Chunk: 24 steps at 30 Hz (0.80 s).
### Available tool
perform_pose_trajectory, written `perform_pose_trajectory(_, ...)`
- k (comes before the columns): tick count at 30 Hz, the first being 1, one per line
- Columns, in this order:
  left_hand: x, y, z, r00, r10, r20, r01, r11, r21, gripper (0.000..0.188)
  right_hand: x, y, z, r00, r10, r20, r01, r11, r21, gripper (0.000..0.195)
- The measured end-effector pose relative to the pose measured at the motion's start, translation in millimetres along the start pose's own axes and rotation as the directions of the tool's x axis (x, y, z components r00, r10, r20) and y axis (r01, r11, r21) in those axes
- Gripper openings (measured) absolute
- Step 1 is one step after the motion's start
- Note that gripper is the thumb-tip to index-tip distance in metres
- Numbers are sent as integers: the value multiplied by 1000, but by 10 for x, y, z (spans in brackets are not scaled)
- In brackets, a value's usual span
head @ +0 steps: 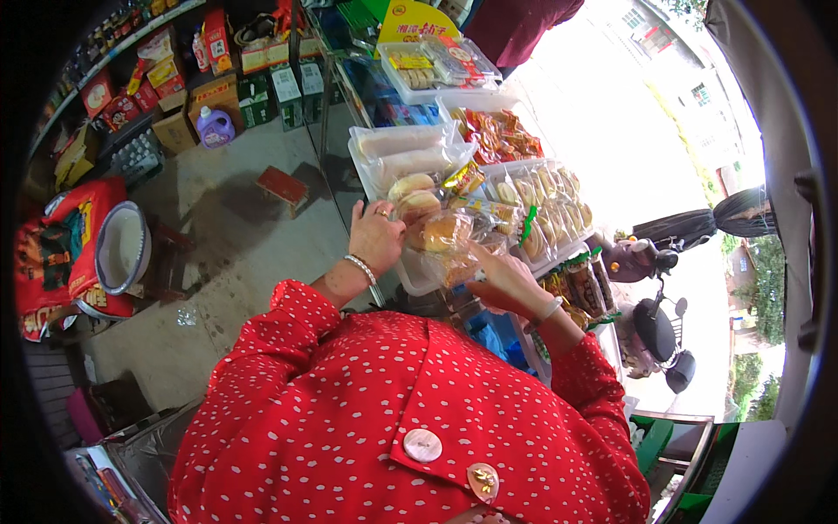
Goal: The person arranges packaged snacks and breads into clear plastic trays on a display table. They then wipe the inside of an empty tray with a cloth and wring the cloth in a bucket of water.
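Note:
A white plastic tray (357,160) of wrapped baked goods lies before me. My left hand (378,239) is at its near left edge, fingers touching a wrapped bun (419,205); whether it grips anything is unclear. On the tray's near end, my right hand (507,278) touches the clear wrapper of a browned bun (445,232); its fingertips are partly hidden. Long pale wrapped rolls (409,141) fill the far end of this tray. Beside them lies a small yellow packet (465,178). To the right, another tray holds wrapped round pastries (540,190).
Farther along the counter stand a tray of red-wrapped snacks (501,136) and a box of packed biscuits (438,65), with a person in dark red (517,26) beyond. A low red stool (283,185) and a basin (123,247) are at left; a scooter (655,321) is outside.

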<state>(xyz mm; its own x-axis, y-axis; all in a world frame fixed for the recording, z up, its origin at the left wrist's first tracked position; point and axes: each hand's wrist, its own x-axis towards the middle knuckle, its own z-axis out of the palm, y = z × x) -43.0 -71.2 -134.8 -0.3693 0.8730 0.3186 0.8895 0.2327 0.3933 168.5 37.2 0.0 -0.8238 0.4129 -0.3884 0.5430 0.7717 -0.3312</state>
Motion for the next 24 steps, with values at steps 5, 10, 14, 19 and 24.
perform_pose_trajectory(5, 87, -30, -101, 986, 63, -151, -65, 998, -8, 9, 47, 22, -55, 999, 48, 6, -48, 998, 52, 68)
perform_pose_trajectory(10, 45, -57, -74, 998, 42, -54, -41, 999, 16, 10, 67, 71, -17, 998, 42, 36, -47, 986, 160, 68)
perform_pose_trajectory(14, -34, -14, -116, 997, -8, -72, 3, 997, -73, 16, -69, 75, -214, 990, 114, 87, -138, 925, 355, 67)
perform_pose_trajectory(19, -5, -87, -883, 967, 54, 250, 226, 278, -934, 49, -899, 299, -876, 779, -459, -428, 627, 584, 515, 51)
perform_pose_trajectory(24, 332, 246, -2198, 584, 718, -378, 132, -543, -829, 88, -1473, -2, -1438, 28, -902, -431, 860, -198, 471, 58)
